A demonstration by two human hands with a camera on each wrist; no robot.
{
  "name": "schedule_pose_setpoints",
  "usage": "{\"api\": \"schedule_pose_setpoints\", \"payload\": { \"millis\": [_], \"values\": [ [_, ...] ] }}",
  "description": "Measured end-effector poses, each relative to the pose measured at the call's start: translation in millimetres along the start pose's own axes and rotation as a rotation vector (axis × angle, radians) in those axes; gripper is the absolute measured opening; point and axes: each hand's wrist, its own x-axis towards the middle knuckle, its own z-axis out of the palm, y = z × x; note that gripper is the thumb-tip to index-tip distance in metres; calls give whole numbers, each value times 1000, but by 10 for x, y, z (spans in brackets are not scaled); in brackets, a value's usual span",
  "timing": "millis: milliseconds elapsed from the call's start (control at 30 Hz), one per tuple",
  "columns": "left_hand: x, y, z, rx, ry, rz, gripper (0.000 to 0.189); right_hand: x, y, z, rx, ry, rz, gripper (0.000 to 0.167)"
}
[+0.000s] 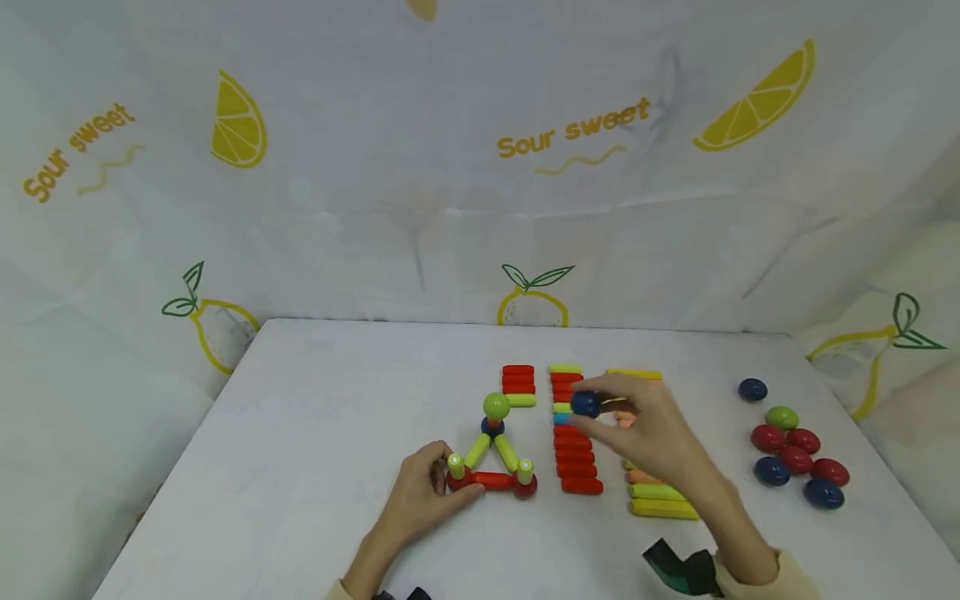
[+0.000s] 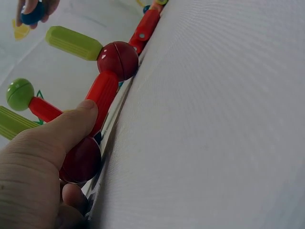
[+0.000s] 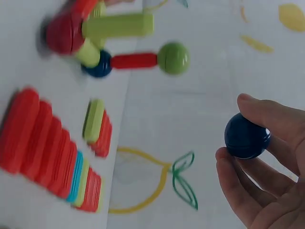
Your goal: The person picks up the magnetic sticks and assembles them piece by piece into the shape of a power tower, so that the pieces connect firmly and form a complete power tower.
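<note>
Blue ball (image 1: 586, 404) pinched between thumb and fingers of the right hand (image 1: 662, 425), which I see holding it up off the white table (image 1: 300, 400), apart from the frame. Left hand (image 1: 420, 487) grips the near left corner of a triangular frame (image 1: 492, 481) standing on the table; my left wrist view shows the thumb on its red rod, by a dark red ball. Frame sides: red rod nearest me, two lime rods behind. Lime rods stand upright on both red corners; a short red rod on the dark blue far corner carries a green ball (image 1: 496, 406). To the right: a mostly red rod column (image 1: 576, 458), yellow rods (image 1: 663, 509), then loose balls (image 1: 795, 459).
</note>
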Motion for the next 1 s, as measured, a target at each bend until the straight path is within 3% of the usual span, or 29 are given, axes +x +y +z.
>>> {"api": "schedule_pose_setpoints", "payload": {
  "millis": [133,267,667,767,867,1000],
  "values": [
    [0,-12,7,0,-2,-2,37,-72,-228,267,55,-116,-71,36],
    [4,-25,12,4,-1,0,37,-89,-289,443,74,-184,-119,35],
    [6,-17,6,-7,-1,7,36,-99,-254,567,50,-294,-65,34],
    [2,-11,1,-6,3,4,36,-98,-234,525,24,-252,-79,37],
    [1,-7,1,-1,1,1,37,-72,-154,386,-26,-146,-33,39],
    [2,-9,3,-1,1,2,37,39,251,74,-97,58,72,33]
  ]
}}
